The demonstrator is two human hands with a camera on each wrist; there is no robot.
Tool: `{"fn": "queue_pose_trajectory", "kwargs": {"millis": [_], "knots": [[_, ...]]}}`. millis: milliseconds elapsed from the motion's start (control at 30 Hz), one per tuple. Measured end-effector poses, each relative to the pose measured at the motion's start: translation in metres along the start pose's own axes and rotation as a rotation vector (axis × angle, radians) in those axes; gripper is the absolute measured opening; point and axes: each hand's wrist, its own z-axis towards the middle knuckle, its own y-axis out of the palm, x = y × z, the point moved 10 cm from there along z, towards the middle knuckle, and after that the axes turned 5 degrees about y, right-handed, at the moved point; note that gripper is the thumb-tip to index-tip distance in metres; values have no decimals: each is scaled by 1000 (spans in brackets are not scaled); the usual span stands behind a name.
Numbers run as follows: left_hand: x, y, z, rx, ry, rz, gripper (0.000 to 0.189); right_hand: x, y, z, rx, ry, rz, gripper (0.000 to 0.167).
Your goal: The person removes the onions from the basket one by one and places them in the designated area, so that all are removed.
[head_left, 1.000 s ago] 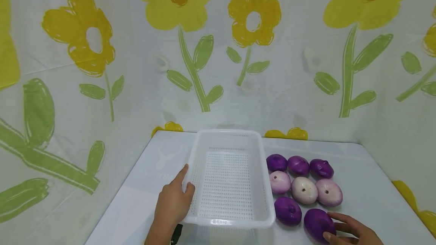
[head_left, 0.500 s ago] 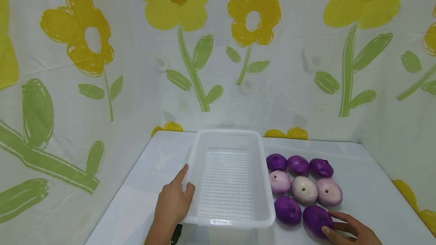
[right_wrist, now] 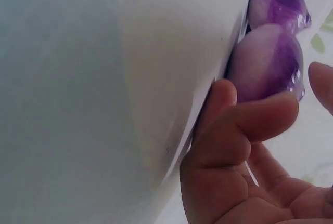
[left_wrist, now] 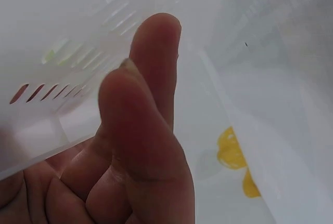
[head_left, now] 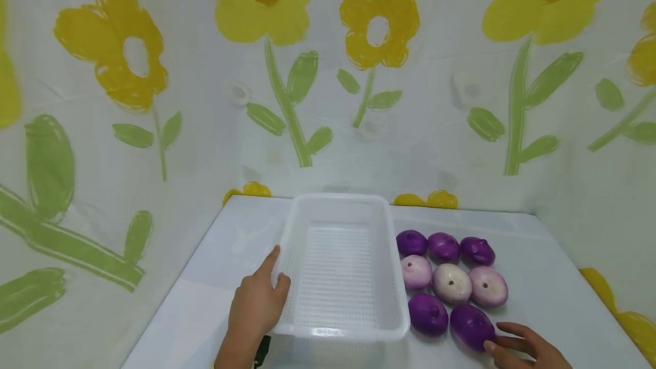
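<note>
A white slotted plastic basket (head_left: 338,278) stands on the table with nothing in it. At its left side my left hand (head_left: 258,300) holds the rim, index finger straight along it and thumb close to it; the other fingers are curled lower down, as the left wrist view shows. Several purple onions sit in rows right of the basket. Beside the nearest onion (head_left: 472,326) is my right hand (head_left: 530,349), thumb tip right at its skin and index fingertip just off it. In the right wrist view those fingers are loosely bent around nothing, with onions (right_wrist: 268,63) beyond.
The middle-row onions (head_left: 452,282) turn their pale root ends up; those of the back row (head_left: 443,246) are dark purple. Another purple onion (head_left: 428,315) lies between the nearest one and the basket. A flowered cloth (head_left: 359,147) hangs behind the white table (head_left: 205,278).
The nearest onion has shifted up and left toward its neighbours under my right hand, whose fingers have since loosened from it. My left hand stays at the basket; the view has shifted slightly.
</note>
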Motion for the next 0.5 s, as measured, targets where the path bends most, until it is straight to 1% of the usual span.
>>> {"fn": "queue_pose_trajectory", "kwargs": {"millis": [133, 267, 367, 500], "knots": [[-3, -3, -1, 2, -2, 41, 63, 0, 3, 4, 4, -5, 9, 114], [-1, 0, -4, -28, -15, 35, 64, 2, -5, 1, -15, -1, -22, 110], [3, 1, -2, -44, 4, 57, 65, -4, -11, -2, -45, -19, -98, 104], [7, -2, 3, -38, 49, 111, 66, -16, -13, -7, -73, -65, -200, 87]]}}
